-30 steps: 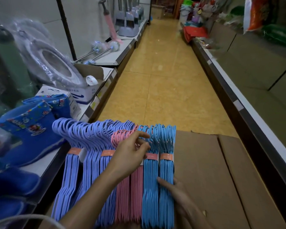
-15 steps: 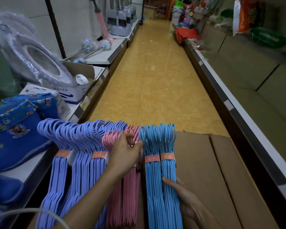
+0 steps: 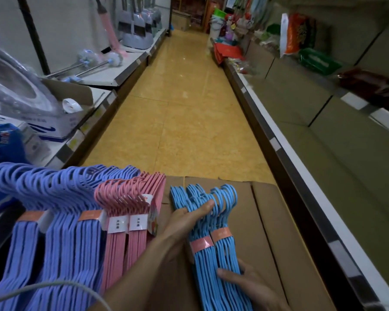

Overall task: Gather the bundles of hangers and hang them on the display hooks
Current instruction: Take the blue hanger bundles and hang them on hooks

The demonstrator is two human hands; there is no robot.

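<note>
Banded bundles of plastic hangers lie on a brown cardboard box (image 3: 263, 223) in front of me. The light blue bundles (image 3: 213, 254) are on the right, split off from the pink bundles (image 3: 130, 221) and the purple bundles (image 3: 61, 232) to the left. My left hand (image 3: 189, 216) grips the light blue bundles at their hook ends. My right hand (image 3: 247, 281) holds the same bundles lower down, fingers over their bars. No display hooks are in view.
I stand in a shop aisle with a yellow tiled floor (image 3: 180, 108). The left shelf (image 3: 112, 75) carries brushes, dustpans, a shoe box (image 3: 54, 129) and blue boots (image 3: 2, 144). The right shelving (image 3: 301, 135) runs alongside with packaged goods farther back.
My left hand has moved from the pink bundles onto the hooks of the light blue bundles. The blue bundles have shifted right, away from the pink ones. The view tilted up.
</note>
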